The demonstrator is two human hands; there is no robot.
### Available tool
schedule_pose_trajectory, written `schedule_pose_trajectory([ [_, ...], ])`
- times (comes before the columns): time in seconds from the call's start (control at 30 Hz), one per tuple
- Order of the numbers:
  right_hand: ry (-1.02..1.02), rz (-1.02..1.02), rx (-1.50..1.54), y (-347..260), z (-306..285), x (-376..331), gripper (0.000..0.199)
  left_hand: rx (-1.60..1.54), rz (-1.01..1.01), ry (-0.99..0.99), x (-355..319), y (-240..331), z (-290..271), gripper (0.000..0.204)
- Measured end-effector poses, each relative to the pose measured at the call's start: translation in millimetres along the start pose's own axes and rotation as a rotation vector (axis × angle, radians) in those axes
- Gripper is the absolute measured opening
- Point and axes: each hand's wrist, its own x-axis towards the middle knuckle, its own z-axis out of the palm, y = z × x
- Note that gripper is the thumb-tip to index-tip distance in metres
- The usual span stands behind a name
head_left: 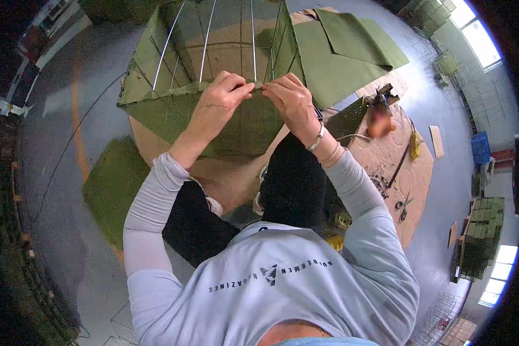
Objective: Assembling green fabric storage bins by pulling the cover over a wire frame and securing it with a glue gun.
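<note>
A large box-shaped wire frame (205, 40) lined with green fabric (155, 112) stands in front of me on brown cardboard. My left hand (222, 98) pinches the fabric over the frame's near top edge. My right hand (294, 101), with a bracelet on its wrist, grips the same edge right beside it. The fingertips of both hands almost meet at the edge. My legs in dark trousers are below the frame.
Folded green fabric sheets (346, 49) lie at the back right. Another green piece (112, 184) lies on the floor at left. Scissors (403, 207) and small tools lie on the cardboard (412, 167) at right. Stacked green panels (481, 236) stand far right.
</note>
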Motion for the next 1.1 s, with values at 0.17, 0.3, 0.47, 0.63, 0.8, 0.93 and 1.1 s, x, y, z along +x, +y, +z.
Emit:
schedule_pose_trajectory([
  [0.17,-0.159,0.165,0.028,0.0,-9.8,16.8,0.012,-0.117,-0.069,-0.120,13.8,-7.4,4.4,0.016],
  [0.3,-0.339,0.313,0.146,8.3,-17.8,33.3,0.019,-0.380,-0.284,-0.318,33.6,-15.8,-2.1,0.012],
  [0.47,-0.634,0.460,0.284,37.6,-13.1,49.2,0.037,-0.457,-0.319,-0.435,36.7,-25.5,4.4,0.011],
  [0.63,0.028,0.005,-0.051,0.3,-2.8,6.4,0.013,-0.045,-0.169,0.120,-3.9,7.3,-3.9,0.017],
  [0.8,0.199,-0.038,-0.047,-11.4,13.7,-3.1,0.008,0.140,0.019,0.101,-4.3,10.8,6.2,0.025],
  [0.93,0.009,0.113,0.011,-17.5,3.1,6.8,0.007,-0.006,-0.027,0.000,2.1,-2.3,7.6,0.026],
  [1.1,-0.129,0.307,0.042,-18.6,-5.7,19.1,0.011,-0.232,-0.143,-0.098,19.1,-7.0,3.3,0.015],
])
